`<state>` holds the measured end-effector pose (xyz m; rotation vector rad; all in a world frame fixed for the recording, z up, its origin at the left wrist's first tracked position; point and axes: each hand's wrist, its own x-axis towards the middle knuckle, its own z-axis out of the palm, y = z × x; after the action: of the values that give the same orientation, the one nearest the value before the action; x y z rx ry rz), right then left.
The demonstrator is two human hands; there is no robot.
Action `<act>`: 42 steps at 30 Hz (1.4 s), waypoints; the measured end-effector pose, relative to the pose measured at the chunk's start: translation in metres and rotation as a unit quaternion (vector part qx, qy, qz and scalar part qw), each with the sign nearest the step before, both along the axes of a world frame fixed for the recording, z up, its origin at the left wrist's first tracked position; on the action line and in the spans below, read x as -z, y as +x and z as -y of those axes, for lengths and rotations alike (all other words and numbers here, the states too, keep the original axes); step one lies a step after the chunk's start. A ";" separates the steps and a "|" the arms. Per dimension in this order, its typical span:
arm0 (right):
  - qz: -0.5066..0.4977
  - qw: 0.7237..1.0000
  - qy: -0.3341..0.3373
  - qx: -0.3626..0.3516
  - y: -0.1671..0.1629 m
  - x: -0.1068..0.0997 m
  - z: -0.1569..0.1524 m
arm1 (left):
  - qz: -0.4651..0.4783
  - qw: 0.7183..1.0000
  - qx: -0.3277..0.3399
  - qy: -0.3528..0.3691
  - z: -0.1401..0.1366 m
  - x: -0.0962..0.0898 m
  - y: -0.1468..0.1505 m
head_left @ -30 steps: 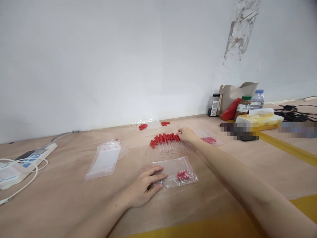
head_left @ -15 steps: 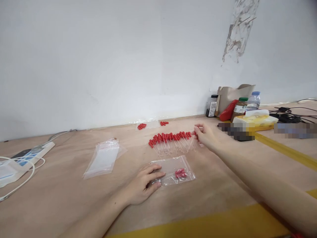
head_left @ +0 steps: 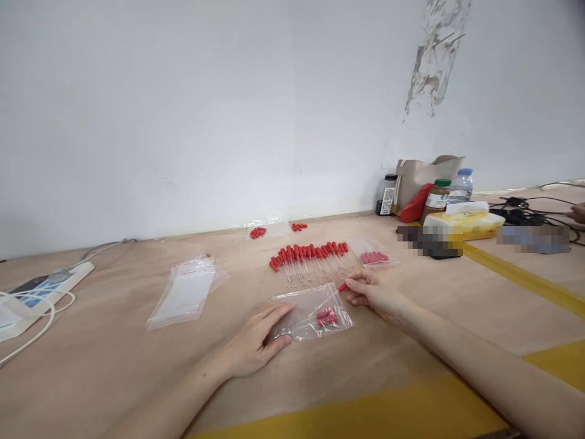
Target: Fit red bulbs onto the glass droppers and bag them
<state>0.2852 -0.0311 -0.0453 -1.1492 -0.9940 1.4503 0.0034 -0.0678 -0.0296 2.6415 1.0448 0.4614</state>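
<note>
My right hand (head_left: pixel 371 294) pinches the red rubber bulb of a dropper (head_left: pixel 342 287), its clear tube pointing up and left over a clear zip bag (head_left: pixel 299 331). Red bulbs (head_left: pixel 327 317) show through the plastic in that bag, with the zip strip on its right side. At the bag's left edge rests my left hand (head_left: pixel 260 338), thumb and fingers apart, the fingertips touching the plastic. Behind the bag, several red-bulbed droppers (head_left: pixel 311 259) lie side by side in a row, tubes toward me.
A stack of zip bags (head_left: pixel 183 296) lies left. Another bag with red bulbs (head_left: pixel 375 256) is right of the row. Small red bulbs (head_left: pixel 258 233) lie near the wall. A power strip (head_left: pixel 68 286), tissue pack (head_left: pixel 466 225), bottles and cables flank the sides. Another person's hand (head_left: pixel 578 213) shows far right.
My right hand has come from the row's right end down toward the zip bag, now carrying a dropper. The bag of bulbs behind it has come into view. My left hand is nearly still.
</note>
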 end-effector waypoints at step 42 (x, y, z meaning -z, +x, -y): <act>0.577 0.795 0.166 0.083 -0.008 -0.019 -0.142 | -0.006 1.000 0.012 0.006 0.001 0.001 0.000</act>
<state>0.2770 0.1113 -0.0266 -1.8017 -1.8005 0.2477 0.0038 -0.0685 -0.0311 2.6676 1.0169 0.4489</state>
